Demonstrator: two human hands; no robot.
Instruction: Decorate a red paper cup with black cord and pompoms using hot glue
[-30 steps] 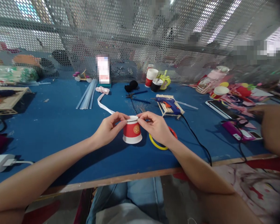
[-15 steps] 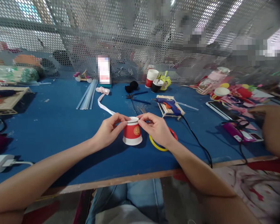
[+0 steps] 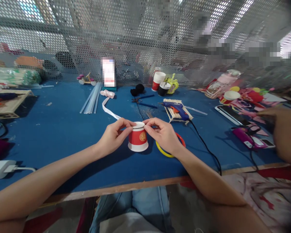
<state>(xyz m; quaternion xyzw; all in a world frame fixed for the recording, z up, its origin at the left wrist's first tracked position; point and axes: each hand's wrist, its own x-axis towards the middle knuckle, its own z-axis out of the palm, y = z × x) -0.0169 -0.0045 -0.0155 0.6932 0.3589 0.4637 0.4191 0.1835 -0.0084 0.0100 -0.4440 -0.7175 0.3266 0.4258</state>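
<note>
We have the red-and-white paper cup [image 3: 137, 142] upside down on the blue worktop [image 3: 70, 136], our left grip [image 3: 113, 134] and right grip [image 3: 163, 134] both pinched onto its narrow upper end, where a thin black cord [image 3: 138, 128] runs across. We judge it light, smooth and easily dented, so we would hold that stiffer base edge gently rather than squeeze the wall.

Our smooth paper cup [image 3: 135, 139], our matt blue tabletop [image 3: 53, 136], our satiny white ribbon [image 3: 109, 112], smooth plastic glue gun [image 3: 183, 113], bare wooden stand [image 3: 174, 117], perforated metal panel [image 3: 135, 35]
</note>
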